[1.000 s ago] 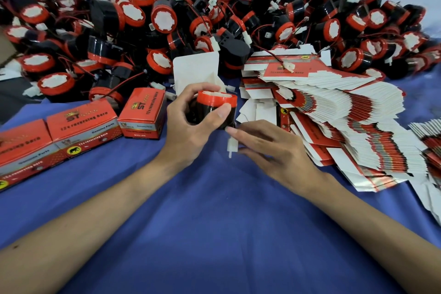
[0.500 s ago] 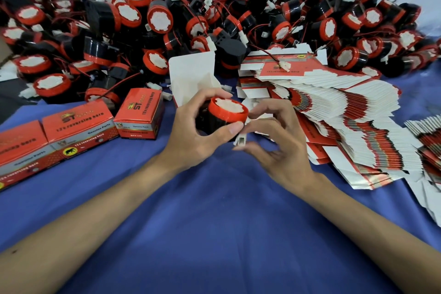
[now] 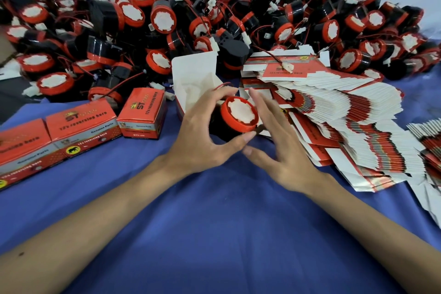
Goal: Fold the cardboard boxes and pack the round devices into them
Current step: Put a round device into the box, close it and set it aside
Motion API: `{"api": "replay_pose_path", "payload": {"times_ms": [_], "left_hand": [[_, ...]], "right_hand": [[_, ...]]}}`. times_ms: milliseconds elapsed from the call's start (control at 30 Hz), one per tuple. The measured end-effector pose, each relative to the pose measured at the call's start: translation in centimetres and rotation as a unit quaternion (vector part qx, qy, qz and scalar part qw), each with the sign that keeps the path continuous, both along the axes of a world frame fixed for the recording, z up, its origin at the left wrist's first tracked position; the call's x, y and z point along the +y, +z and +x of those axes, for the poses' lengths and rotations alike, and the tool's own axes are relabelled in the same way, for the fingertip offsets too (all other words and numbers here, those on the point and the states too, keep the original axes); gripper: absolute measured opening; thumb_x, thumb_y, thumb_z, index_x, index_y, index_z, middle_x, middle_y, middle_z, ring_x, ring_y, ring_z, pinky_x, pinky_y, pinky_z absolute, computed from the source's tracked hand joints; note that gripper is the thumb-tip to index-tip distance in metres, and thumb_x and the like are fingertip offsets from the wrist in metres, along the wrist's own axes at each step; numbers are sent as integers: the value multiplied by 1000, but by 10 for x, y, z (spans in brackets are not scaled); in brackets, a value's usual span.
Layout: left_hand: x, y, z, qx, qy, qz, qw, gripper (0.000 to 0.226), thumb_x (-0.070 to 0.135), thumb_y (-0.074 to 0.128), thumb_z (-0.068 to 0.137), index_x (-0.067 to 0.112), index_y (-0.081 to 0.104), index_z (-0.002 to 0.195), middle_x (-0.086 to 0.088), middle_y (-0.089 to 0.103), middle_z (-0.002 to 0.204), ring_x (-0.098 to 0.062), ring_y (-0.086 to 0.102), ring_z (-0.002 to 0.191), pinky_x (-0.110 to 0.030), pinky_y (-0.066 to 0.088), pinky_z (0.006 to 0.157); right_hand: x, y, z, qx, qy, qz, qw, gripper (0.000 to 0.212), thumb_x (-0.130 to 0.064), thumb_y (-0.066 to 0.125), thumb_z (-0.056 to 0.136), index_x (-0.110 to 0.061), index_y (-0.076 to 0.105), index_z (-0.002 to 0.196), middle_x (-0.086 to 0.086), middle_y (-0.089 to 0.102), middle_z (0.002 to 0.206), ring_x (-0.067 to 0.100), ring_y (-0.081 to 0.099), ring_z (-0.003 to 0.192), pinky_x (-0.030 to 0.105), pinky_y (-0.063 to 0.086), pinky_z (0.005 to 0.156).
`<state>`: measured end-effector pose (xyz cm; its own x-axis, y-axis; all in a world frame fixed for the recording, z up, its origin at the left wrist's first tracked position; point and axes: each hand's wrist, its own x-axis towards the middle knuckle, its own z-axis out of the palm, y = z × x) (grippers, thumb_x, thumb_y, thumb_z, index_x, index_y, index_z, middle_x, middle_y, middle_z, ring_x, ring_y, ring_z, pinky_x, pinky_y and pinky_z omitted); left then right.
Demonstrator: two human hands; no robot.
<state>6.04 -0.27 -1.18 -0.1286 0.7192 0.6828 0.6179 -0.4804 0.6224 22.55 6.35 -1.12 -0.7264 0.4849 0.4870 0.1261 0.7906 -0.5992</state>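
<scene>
My left hand (image 3: 202,136) grips a round black device with a red cap and white centre (image 3: 239,113), tilted so the cap faces me. Its thumb and fingers curl round the black body. My right hand (image 3: 274,148) is beside the device on the right, fingers spread and straight, holding nothing. Just behind the device stands an open white-lined cardboard box (image 3: 194,79) with its flap up. A red wire shows above my left fingers.
A big heap of round devices (image 3: 214,19) fills the back of the blue cloth (image 3: 226,234). Fanned stacks of flat box blanks (image 3: 346,122) lie on the right. Three packed red boxes (image 3: 142,112) line up at the left.
The device has tilted further so its cap faces me. My right hand has let go of the white connector and spread its fingers open beside the device.
</scene>
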Motion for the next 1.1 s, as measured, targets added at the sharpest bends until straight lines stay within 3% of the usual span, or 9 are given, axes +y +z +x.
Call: {"api": "replay_pose_path", "payload": {"times_ms": [133, 233, 300, 433, 600, 700, 833, 933, 1100], "left_hand": [[-3, -5, -2, 79, -74, -24, 994, 74, 36, 77, 71, 3, 48, 130, -2, 60, 120, -11, 60, 110, -28, 49, 95], [-4, -5, -4, 91, -117, -44, 988, 83, 34, 78, 67, 7, 40, 136, -3, 64, 114, -13, 62, 109, -33, 51, 93], [-4, -5, -4, 80, -118, -42, 989, 86, 34, 78, 67, 9, 37, 138, -1, 65, 113, -12, 62, 108, -32, 51, 93], [-3, -5, -1, 82, -59, -29, 994, 82, 40, 77, 68, 8, 42, 136, 2, 61, 118, -10, 61, 108, -31, 51, 92], [1, -6, 2, 113, -16, -1, 993, 76, 35, 75, 76, 2, 40, 135, -10, 47, 125, -5, 47, 112, -12, 39, 97], [3, -8, 0, 126, -27, 1, 992, 75, 35, 74, 79, 11, 34, 138, -5, 36, 127, -2, 38, 117, -12, 36, 101], [6, -14, -3, 133, -47, -39, 989, 84, 9, 78, 76, 17, 27, 143, 7, 26, 125, 11, 26, 122, -7, 28, 104], [7, -14, -4, 119, -80, -56, 988, 91, 0, 69, 72, 23, 20, 144, 14, 20, 121, 9, 22, 127, -10, 31, 105], [0, -8, -6, 112, -46, 48, 992, 78, 24, 60, 69, 14, 28, 140, 15, 21, 125, -9, 27, 129, -36, 34, 107]], "right_hand": [[4, 0, 3, -60, 1, 14, 998, 102, -38, 67, 71, -18, 9, 151, 0, 4, 160, 12, 2, 147, 35, 10, 118], [4, -2, 3, -77, 31, 27, 996, 96, -41, 73, 68, -18, 24, 148, -12, 30, 150, 1, 22, 140, 40, 24, 115], [4, -2, 3, -56, 39, 21, 997, 89, -42, 70, 69, -21, 27, 145, -18, 44, 134, -8, 36, 128, 23, 31, 108], [7, -1, 3, -15, 20, 28, 999, 83, -30, 71, 70, -3, 40, 142, 8, 53, 124, 5, 50, 115, 14, 38, 96], [7, -3, 4, -38, -18, 65, 997, 88, -9, 70, 71, -4, 28, 147, 5, 45, 117, 1, 45, 105, 7, 33, 91], [4, -3, 3, -83, -13, 33, 996, 97, -20, 70, 75, -10, 12, 152, -5, 39, 122, -13, 39, 109, 2, 33, 88], [2, 3, 6, -114, 13, -47, 992, 100, -50, 62, 78, -33, -6, 149, -12, 34, 135, -15, 35, 121, 5, 38, 95], [-1, 4, 1, -96, -40, -44, 994, 96, -56, 63, 82, -22, 9, 154, -16, 47, 114, -12, 47, 102, 4, 40, 85], [2, 20, -13, -24, -81, -9, 996, 60, -25, 76, 82, -5, 50, 133, -17, 51, 89, -3, 50, 78, 6, 41, 70]]}}
